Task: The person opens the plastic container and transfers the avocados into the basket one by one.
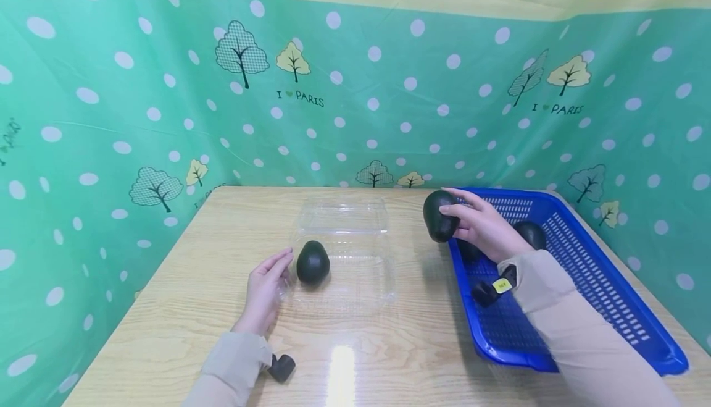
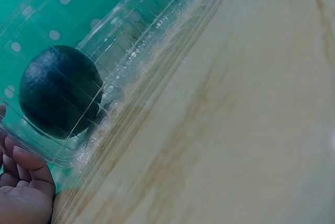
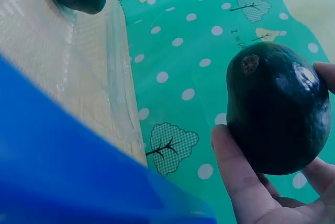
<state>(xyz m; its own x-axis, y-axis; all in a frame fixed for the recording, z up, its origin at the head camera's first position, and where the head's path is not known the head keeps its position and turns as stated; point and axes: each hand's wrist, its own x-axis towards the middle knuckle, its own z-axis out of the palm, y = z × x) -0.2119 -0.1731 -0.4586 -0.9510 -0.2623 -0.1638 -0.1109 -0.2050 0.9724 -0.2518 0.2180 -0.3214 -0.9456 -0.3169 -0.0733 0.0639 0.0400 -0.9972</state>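
My right hand grips a dark green avocado above the left rim of a blue plastic basket. The right wrist view shows that avocado between thumb and fingers, with its stem scar showing. A clear plastic clamshell container lies with its lid folded back on the table. Another avocado sits in its left part. My left hand holds the container's left edge; in the left wrist view its curled fingers pinch the rim beside the avocado.
More avocados lie in the basket, partly hidden by my right hand and forearm. The basket stands on the right of the wooden table. A green dotted curtain hangs behind and beside the table.
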